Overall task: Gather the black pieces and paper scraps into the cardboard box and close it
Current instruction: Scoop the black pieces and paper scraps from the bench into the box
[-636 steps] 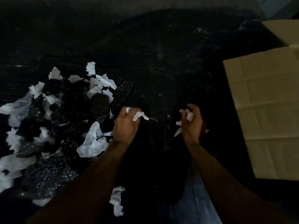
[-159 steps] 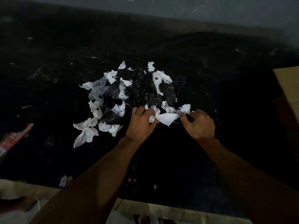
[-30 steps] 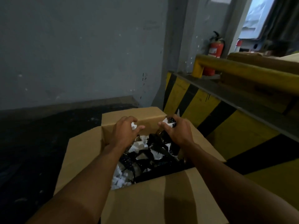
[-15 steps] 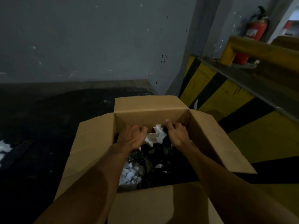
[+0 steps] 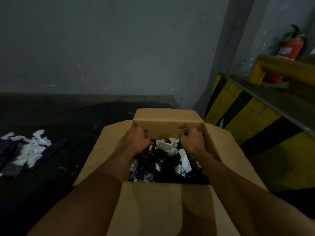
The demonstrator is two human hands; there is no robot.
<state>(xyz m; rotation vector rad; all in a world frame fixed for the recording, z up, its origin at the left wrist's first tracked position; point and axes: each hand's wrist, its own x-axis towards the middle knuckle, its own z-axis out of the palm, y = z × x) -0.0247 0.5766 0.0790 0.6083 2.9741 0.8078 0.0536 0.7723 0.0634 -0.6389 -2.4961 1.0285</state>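
The cardboard box (image 5: 163, 132) stands on the dark floor in front of me with all its flaps spread open. Black pieces (image 5: 151, 162) and white paper scraps (image 5: 164, 145) lie mixed inside it. My left hand (image 5: 136, 140) and my right hand (image 5: 191, 141) hover over the far half of the opening, both with fingers curled into fists. Nothing shows in either fist. My forearms cross the near flap. On the floor at the left lies a pile of paper scraps (image 5: 27, 150) mixed with dark pieces.
A grey wall (image 5: 119, 48) rises close behind the box. At the right runs a yellow-and-black striped barrier (image 5: 242, 120) with a yellow rail (image 5: 286, 67) on top. Behind the rail stands a red fire extinguisher (image 5: 289, 50).
Half a second ago both hands held scraps low in the box. The scraps now lie inside, and the hands have risen and moved apart toward the far corners.
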